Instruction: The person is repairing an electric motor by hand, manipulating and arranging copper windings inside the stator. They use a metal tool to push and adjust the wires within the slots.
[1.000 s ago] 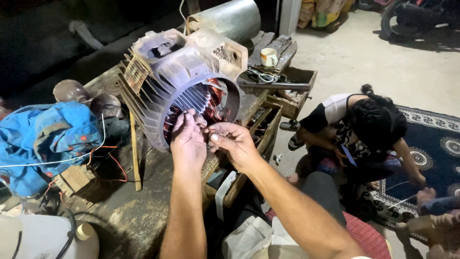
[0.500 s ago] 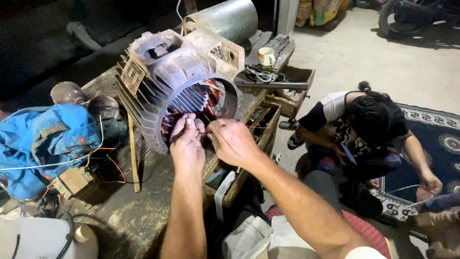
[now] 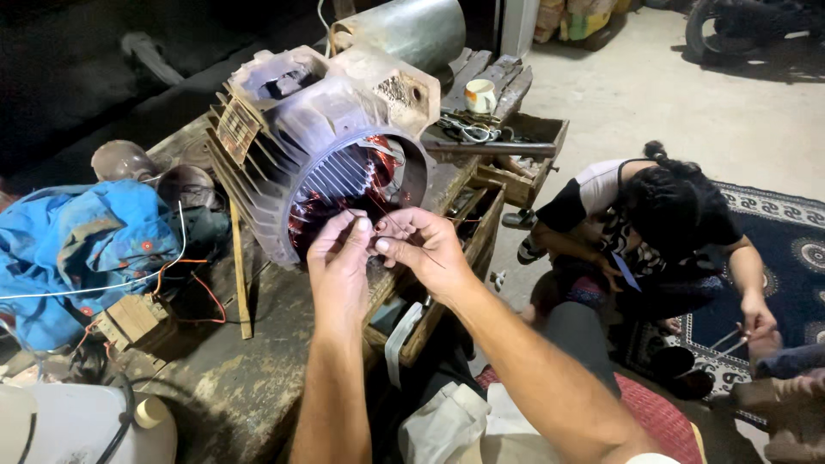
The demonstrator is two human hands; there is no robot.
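Copper coils: shiny red-brown wire (image 3: 322, 215) sits packed inside the round mouth of the big motor shell (image 3: 318, 137).
Motor shell: grey metal with fins on its side, lying on its side on the workbench (image 3: 232, 387), mouth turned toward the person, near the bench's right edge.
Left hand: the left hand (image 3: 337, 266) is up at the mouth of the shell, back of the hand to the camera, fingers bent and pressed together at the tips, pinching something small; what it pinches is too small to tell for sure.
Right hand: the right hand (image 3: 425, 249) is just beside the left one, touching it at the fingertips, thumb and first finger closed on a thin dark wire (image 3: 412, 241) that slants across the fingers.
Arms: both forearms come up from the bottom edge, the left one straight, the right one slanting in from the right corner.
Blue cloth: a crumpled blue cloth (image 3: 77, 249) lies at the left edge of the bench, with thin orange and white wires over it.
Wood stick: a thin wood stick (image 3: 239, 275) lies on the bench beside the shell.
Cup: a small white cup (image 3: 479, 94) stands at the far end of the bench.
Other person: a person in dark clothes (image 3: 662, 232) sits on the floor to the right, well apart from the bench, beside a patterned rug (image 3: 791, 258).
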